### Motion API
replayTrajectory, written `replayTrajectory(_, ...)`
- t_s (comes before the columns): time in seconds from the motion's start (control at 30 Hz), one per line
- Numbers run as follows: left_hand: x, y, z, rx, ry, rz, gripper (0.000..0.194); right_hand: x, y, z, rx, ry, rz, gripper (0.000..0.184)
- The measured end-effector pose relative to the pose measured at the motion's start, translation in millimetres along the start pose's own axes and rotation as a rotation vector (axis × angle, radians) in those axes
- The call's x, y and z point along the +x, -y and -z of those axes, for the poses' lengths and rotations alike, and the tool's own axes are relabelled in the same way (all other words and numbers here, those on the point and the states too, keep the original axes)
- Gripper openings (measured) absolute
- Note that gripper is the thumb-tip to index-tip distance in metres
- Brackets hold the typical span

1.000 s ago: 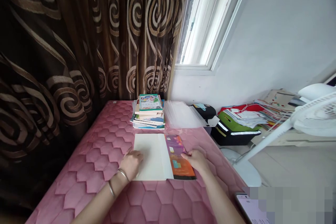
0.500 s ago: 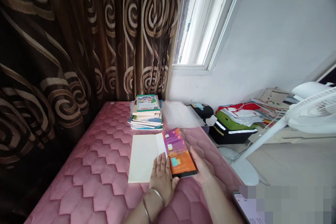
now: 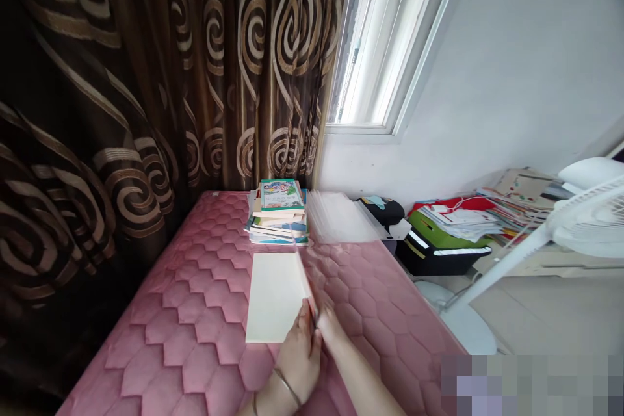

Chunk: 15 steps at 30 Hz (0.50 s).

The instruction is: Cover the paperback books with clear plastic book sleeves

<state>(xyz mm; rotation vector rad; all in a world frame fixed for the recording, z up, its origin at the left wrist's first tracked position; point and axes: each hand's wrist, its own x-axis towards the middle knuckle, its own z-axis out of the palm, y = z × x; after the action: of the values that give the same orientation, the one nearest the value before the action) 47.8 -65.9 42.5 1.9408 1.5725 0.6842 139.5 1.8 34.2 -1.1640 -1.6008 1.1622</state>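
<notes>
An open book (image 3: 275, 299) lies on the pink quilted mattress, its cream page facing up. Its cover (image 3: 303, 271) stands nearly upright along the right side, seen almost edge-on. My left hand (image 3: 299, 354), with two bangles at the wrist, is closed with fingers and thumb at the cover's near end. On the other side of the cover, my right hand (image 3: 327, 328) holds it at the same lower corner; its fingertips are partly hidden.
Beyond the book sits a stack of books (image 3: 280, 208), beside clear plastic sleeves (image 3: 344, 218). Dark patterned curtains (image 3: 229, 65) hang at the left. A white fan (image 3: 507, 266) and a black-and-green box (image 3: 441, 244) stand on the floor at right.
The orange and purple cover has swung up from lying flat on the right to nearly upright. My left hand has gone from flat on the book to gripping, and my right hand moved left.
</notes>
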Motion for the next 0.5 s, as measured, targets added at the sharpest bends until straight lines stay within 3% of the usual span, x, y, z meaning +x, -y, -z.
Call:
replayTrajectory(0.17, -18.6, 5.7, 3.7, -0.891, -0.221, 0.297, 0.040, 3.4, 9.6, -25.1, -0.384, 0.169, 0.156, 0.066)
replayTrajectory(0.3, -28.2, 4.7, 6.9, -1.537, -0.316, 0.561, 0.020, 1.7, 11.9, -40.3, -0.748, 0.212, 0.192, 0.062)
replayTrajectory(0.4, -33.5, 2.2, 14.6, -1.684, -0.336, 0.640, 0.015, -0.5, 17.6, -43.8, -0.901, 0.239, 0.170, 0.061)
replayTrajectory(0.5, -40.7, 2.9, 23.3, -1.698, -0.275, 0.680, 0.017, -2.1, 18.4, -45.4, -0.964, 0.249, 0.173, 0.061)
